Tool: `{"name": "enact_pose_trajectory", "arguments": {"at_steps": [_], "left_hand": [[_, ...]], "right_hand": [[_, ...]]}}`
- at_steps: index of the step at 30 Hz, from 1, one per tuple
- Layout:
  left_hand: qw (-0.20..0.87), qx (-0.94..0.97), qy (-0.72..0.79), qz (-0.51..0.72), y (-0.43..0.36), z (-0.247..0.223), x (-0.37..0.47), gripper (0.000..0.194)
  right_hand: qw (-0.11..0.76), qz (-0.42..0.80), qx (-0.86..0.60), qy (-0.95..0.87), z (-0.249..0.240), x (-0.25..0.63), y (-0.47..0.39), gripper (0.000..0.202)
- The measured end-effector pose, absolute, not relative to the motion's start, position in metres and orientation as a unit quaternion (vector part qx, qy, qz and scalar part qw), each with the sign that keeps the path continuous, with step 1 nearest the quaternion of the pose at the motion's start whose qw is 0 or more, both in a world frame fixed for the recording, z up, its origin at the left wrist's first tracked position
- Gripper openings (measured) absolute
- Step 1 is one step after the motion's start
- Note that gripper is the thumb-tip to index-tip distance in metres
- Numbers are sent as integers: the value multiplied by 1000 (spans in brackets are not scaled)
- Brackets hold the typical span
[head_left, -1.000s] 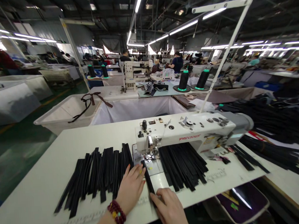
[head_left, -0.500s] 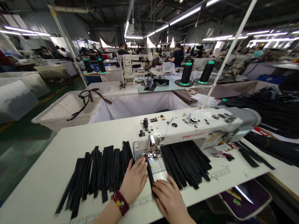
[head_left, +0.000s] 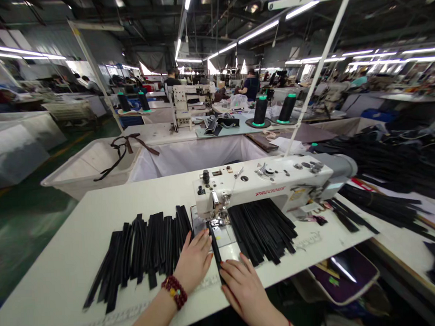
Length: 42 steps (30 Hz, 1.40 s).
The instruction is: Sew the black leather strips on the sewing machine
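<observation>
A white sewing machine (head_left: 262, 185) stands on the pale table, and a narrow black strip (head_left: 215, 246) runs from its presser foot toward me. My left hand (head_left: 194, 259) lies beside the strip's left edge near the foot, fingers extended. Lower down, my right hand (head_left: 243, 283) has its bent fingers on the strip's near end, thumb side partly hidden. Left of the machine lies a row of black strips (head_left: 135, 255). Another pile of black strips (head_left: 263, 231) is under the machine arm.
Behind the table are a white bin (head_left: 83, 172), black thread cones (head_left: 260, 111) and another sewing machine (head_left: 188, 103). More black strips (head_left: 392, 158) are heaped at the right. A purple-lined tray (head_left: 345, 278) sits below the table's right edge. People are in the background.
The view has shifted, so the machine and right-hand items appear farther left. Both hands keep nearly the same places at the strip.
</observation>
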<state>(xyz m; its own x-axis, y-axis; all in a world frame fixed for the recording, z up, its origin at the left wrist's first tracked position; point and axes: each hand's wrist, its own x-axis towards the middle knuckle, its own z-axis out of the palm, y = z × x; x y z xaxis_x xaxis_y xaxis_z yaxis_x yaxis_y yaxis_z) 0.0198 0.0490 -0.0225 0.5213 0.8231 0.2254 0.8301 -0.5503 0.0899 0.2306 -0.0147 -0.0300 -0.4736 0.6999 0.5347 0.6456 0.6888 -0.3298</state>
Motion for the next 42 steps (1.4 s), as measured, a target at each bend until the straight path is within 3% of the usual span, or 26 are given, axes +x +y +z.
{"name": "enact_pose_trajectory", "arguments": {"at_steps": [7,17,33,42], "left_hand": [[14,-883,-452,-124,41,-27,14,42],[14,-875,-473,-108,68,-34,11,42],[35,-879,-457,-130,89,-44,1,44],[28,-876,-464,-132,95,-45,2,42]], "right_hand": [[306,2,-368,-878,-23,238,-24,23],[318,53,-401,-858,-33,228,6,21],[248,60,-385,-887,-35,217,61,27],[237,-9,-379,-894,-29,202,87,21]]}}
